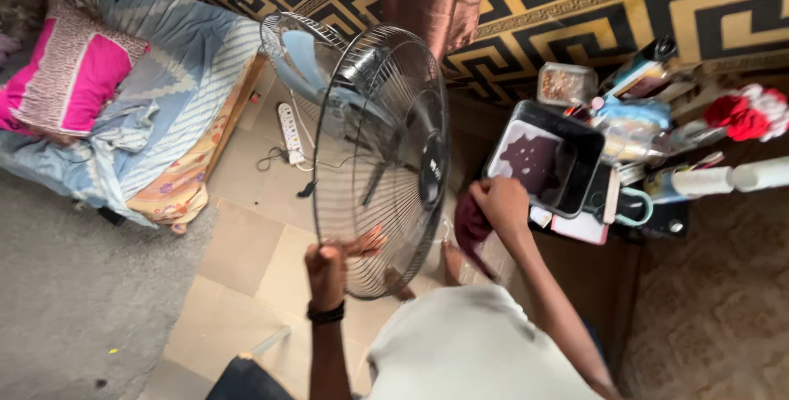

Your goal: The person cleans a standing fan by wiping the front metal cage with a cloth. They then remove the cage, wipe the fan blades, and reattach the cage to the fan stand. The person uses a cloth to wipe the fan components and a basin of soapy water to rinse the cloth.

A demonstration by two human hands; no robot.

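The left hand (326, 273) is closed around the bottom rim of the round wire fan cover (380, 162), holding it up over the floor (246, 236), while the right hand (499, 203) squeezes a dark red cloth (470, 226) beside it, not yet touching the wires.

Two bare hands: left hand (325, 273), right hand (501, 203). Two round wire metal fan grilles: front one (380, 162), rear one (300, 39). One dark maroon cloth (470, 226). One black rectangular plastic tray (544, 158). One pink-and-white patterned pillow (70, 75). One white power strip (291, 131). One black wristband (325, 314).
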